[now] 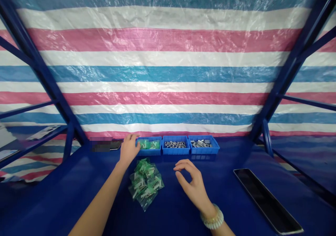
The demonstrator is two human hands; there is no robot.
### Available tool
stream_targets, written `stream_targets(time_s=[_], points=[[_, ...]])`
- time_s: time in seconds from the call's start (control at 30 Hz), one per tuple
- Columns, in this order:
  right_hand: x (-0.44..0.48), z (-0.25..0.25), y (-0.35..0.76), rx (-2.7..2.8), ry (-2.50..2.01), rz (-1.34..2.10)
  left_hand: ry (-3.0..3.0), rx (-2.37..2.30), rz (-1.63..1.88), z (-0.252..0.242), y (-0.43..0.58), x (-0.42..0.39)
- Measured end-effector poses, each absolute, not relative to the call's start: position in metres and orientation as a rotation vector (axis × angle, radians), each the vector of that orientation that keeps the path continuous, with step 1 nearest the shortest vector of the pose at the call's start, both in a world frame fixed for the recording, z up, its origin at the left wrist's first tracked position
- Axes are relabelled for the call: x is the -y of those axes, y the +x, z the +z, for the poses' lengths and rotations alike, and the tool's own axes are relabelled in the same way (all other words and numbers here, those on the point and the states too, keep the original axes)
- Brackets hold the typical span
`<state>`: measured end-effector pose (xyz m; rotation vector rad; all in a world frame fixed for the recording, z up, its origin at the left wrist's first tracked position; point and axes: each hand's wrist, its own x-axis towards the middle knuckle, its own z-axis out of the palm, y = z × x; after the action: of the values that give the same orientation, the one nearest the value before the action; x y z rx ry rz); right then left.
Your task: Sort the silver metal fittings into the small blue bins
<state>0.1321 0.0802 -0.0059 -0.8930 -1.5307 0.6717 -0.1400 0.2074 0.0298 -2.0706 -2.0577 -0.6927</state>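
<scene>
Two bare forearms reach out over a blue surface (52, 201). The left hand (128, 150) rests its loosely gathered fingertips (133, 137) on the left end of a blue plastic bin (148, 152) of green packets, gripping nothing that shows; a light touch there should keep the bin from sliding. Just in front of that bin lies a heap of clear-and-green plastic bags (145, 184), its long axis running roughly toward the bin, the bags pointing every way. Right of the heap, the right hand (193, 185) hangs curled and empty, thumb and forefinger (178, 173) apart, a beaded bracelet (212, 216) at its wrist.
</scene>
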Motion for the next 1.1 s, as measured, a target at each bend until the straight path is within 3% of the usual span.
stream_targets(time_s=[0.33, 0.8, 0.97, 1.1], points=[[-0.08, -0.006, 0.132, 1.495, -0.895, 0.692, -2.321, 2.238, -0.589, 0.009, -0.129, -0.15], [-0.086, -0.015, 0.132, 1.291, -0.947, 0.923, -2.421, 2.258, -1.795, 0.029, -0.076, -0.123], [-0.088, -0.015, 0.13, 1.13, -0.835, 1.274, -2.601, 2.324, -2.001, 0.027, -0.044, -0.094], [-0.086, -0.012, 0.133, 1.209, -0.815, 1.156, -2.68, 1.891, -1.934, 0.024, -0.04, -0.084]])
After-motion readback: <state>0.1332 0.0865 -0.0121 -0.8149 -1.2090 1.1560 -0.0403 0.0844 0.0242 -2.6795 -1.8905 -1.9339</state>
